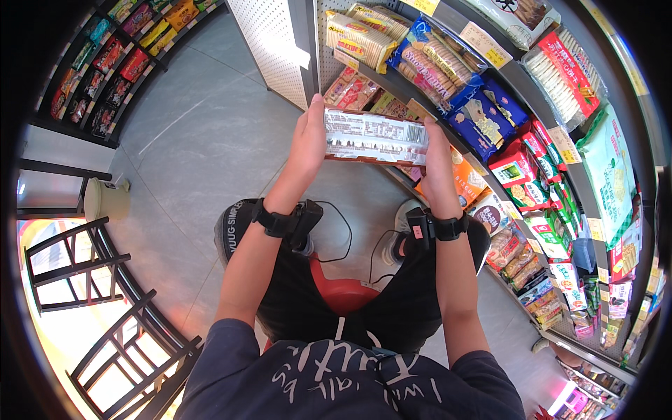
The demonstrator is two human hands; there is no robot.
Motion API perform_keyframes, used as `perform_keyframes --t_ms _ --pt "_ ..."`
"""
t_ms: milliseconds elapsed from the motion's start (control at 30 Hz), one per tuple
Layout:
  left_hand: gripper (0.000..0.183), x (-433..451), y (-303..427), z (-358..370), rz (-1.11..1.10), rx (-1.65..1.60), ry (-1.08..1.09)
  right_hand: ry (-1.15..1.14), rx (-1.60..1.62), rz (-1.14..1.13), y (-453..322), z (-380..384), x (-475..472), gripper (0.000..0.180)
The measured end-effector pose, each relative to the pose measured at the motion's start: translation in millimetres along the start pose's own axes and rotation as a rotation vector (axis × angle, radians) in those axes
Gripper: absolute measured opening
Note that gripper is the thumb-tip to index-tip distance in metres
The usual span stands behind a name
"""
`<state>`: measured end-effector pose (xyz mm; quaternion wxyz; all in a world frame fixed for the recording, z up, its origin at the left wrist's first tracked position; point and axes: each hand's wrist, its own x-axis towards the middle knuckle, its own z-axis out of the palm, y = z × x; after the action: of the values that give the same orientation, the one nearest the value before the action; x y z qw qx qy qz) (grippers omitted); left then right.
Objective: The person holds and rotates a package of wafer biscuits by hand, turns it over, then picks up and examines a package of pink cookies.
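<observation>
Between my two hands I hold a long snack package (375, 137) level above the floor. Its upward side is white with dense printing, a barcode near the right end and brown edges. My left hand (308, 137) grips its left end, thumb along the edge. At the opposite end, my right hand (437, 157) clasps it, with most fingers hidden underneath. Just beyond the package, packs of biscuits lie on the lower shelf, including a red-and-clear pack (350, 88). An orange biscuit bag (467, 178) is close to my right hand.
Shelves curve along the right, holding wafer packs (359, 39), a blue bag of biscuits (436, 65) and red boxes (520, 170). A white perforated panel (273, 47) ends the shelf. I sit on a red stool (341, 286). A cream bin (106, 199) and black metal frames (126, 336) stand left.
</observation>
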<state>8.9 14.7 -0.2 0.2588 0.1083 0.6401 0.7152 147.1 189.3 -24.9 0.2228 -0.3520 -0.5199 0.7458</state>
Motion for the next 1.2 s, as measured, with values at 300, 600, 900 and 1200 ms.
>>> perform_keyframes --t_ms 300,600,900,1200 --pt "0.062 -0.5 -0.4 -0.1 0.001 0.008 -0.006 0.014 0.006 -0.008 -2.9 3.0 -3.8 0.043" --pt "0.063 -2.3 2.2 0.4 0.0 0.022 -0.007 -0.01 0.041 -0.022 -2.3 3.0 -3.7 0.043" --pt "0.062 -2.5 2.7 1.4 0.007 0.023 0.004 -0.011 0.036 -0.028 -3.7 4.0 -5.9 0.044" --pt "0.063 3.3 -3.9 -2.0 -0.003 0.049 -0.002 -0.002 0.025 -0.032 -0.4 1.9 -1.9 0.044"
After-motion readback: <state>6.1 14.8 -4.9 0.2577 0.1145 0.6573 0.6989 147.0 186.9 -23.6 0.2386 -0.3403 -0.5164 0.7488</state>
